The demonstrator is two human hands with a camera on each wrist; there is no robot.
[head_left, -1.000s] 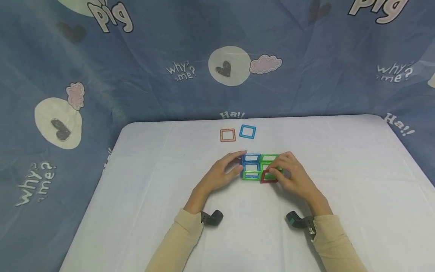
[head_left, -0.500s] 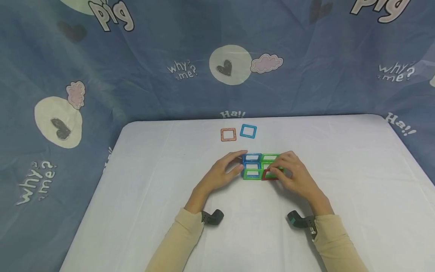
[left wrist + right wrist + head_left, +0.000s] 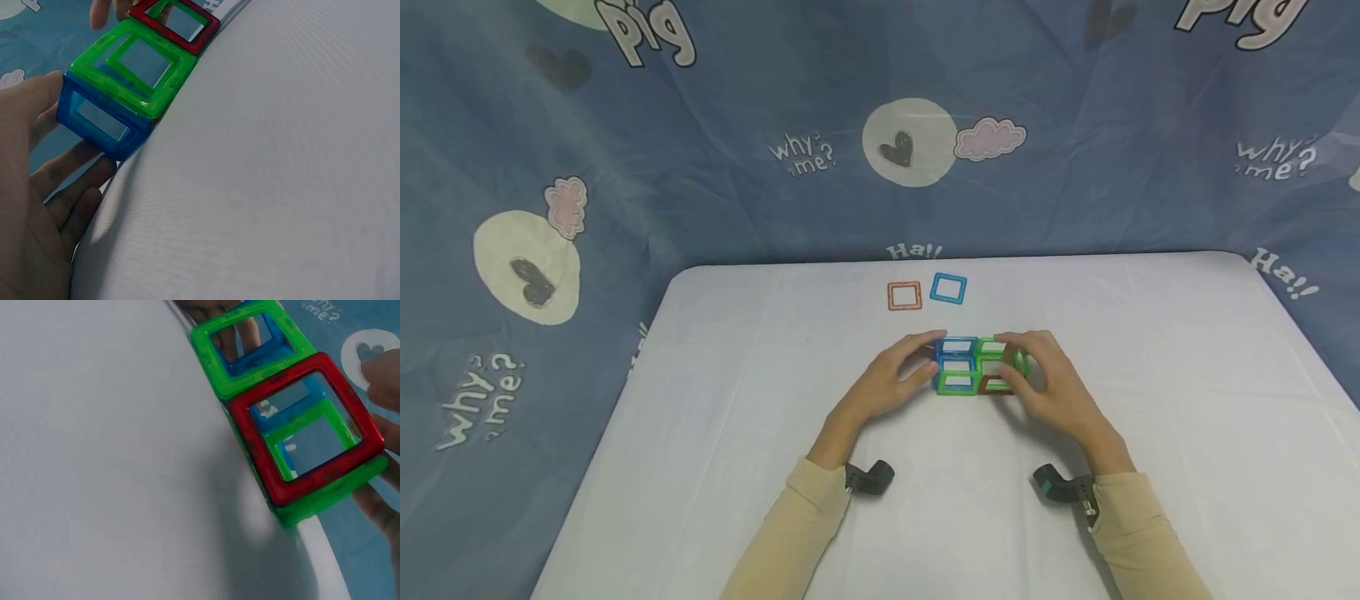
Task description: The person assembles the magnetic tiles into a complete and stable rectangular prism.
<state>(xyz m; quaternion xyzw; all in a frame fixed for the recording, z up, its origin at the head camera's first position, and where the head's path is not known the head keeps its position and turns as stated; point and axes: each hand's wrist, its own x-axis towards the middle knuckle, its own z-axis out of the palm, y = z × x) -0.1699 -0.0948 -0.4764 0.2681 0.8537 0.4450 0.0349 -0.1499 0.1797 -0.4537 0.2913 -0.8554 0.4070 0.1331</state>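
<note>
Between the two hands on the white table stands a low block of see-through magnetic tiles, two box-like cells side by side. Its left end has a blue tile (image 3: pixel 94 132) and a green front tile (image 3: pixel 109 87). On the right cell's front, a red tile (image 3: pixel 253 447) sits upright beside the green one, with a green tile (image 3: pixel 337 492) along its outer edge. My left hand (image 3: pixel 887 383) holds the left end, thumb at the front and fingers behind. Around the right end curves my right hand (image 3: pixel 1048 379), thumb near the red tile; its fingers partly hide the rear tiles.
Beyond the block, an orange square tile (image 3: pixel 891 296) and a light blue square tile (image 3: pixel 951 276) lie flat on the white tabletop (image 3: pixel 760 375). A blue printed cloth (image 3: pixel 737 208) hangs behind the table. Each wrist carries a dark camera (image 3: pixel 871 477).
The red tile has come back against the block's front and lines up with the green one. My right fingers have left its top and spread round the right end. My left hand stays put.
</note>
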